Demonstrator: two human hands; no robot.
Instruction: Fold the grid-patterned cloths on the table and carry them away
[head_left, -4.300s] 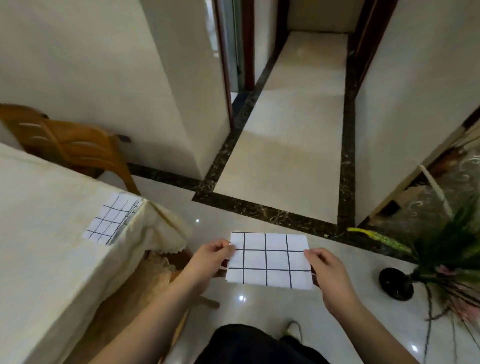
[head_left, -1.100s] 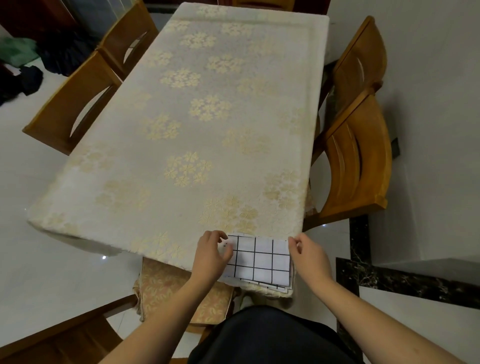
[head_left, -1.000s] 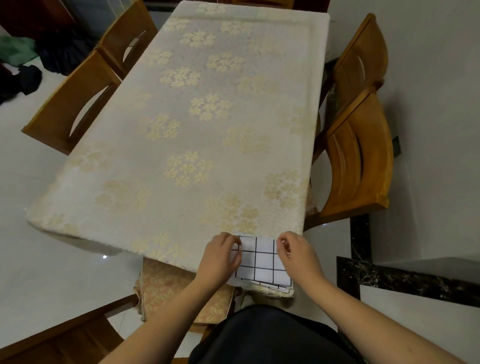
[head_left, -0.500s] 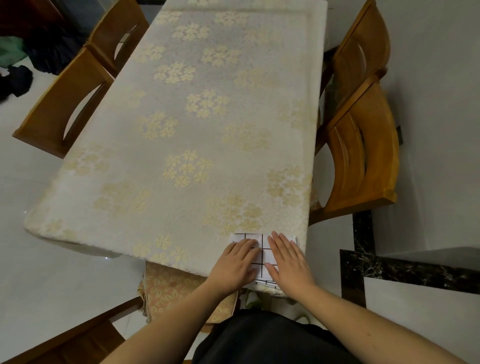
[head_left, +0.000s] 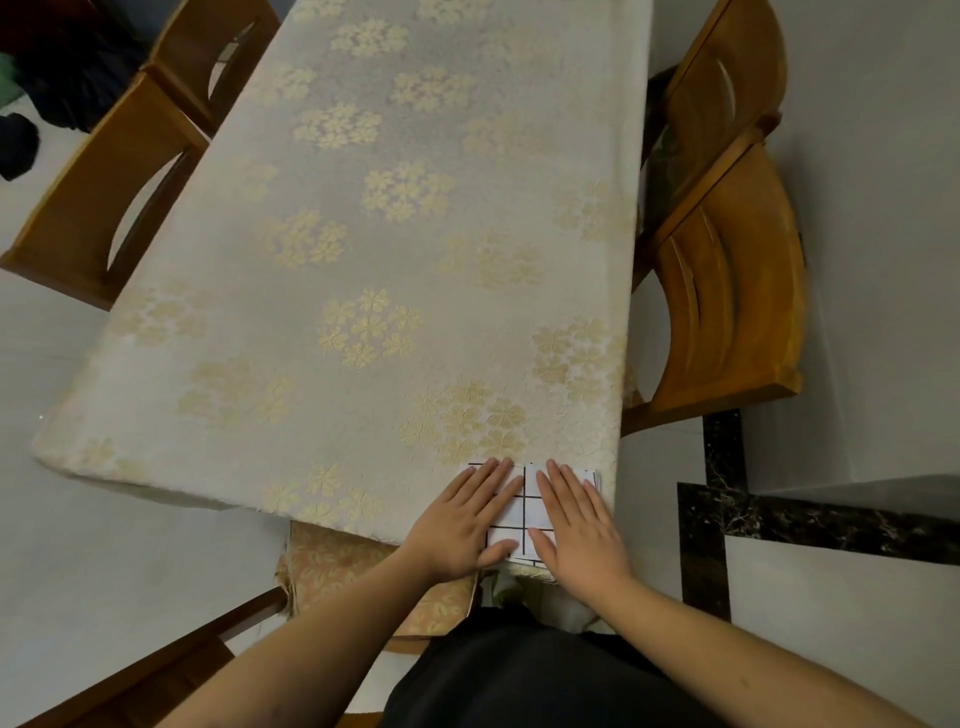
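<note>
A small stack of folded white cloths with a black grid pattern (head_left: 523, 509) lies at the near right corner of the table (head_left: 363, 260), which wears a cream cloth with gold flowers. My left hand (head_left: 465, 525) lies flat on the stack's left half, fingers together and stretched forward. My right hand (head_left: 579, 525) lies flat on its right half in the same way. Both palms press down and cover most of the stack; only a strip between them and the far edge show.
Wooden chairs stand along the right side (head_left: 727, 291) and the left side (head_left: 98, 208) of the table. A cushioned chair seat (head_left: 332, 566) sits under the near edge. Dark clothing (head_left: 47, 83) lies on the floor at far left. A dark marble floor border (head_left: 779, 519) runs on the right.
I turned back to the table and laid the folded cloth on the other one at the corner. My hands went from pinching its edges to lying flat on the stack.
</note>
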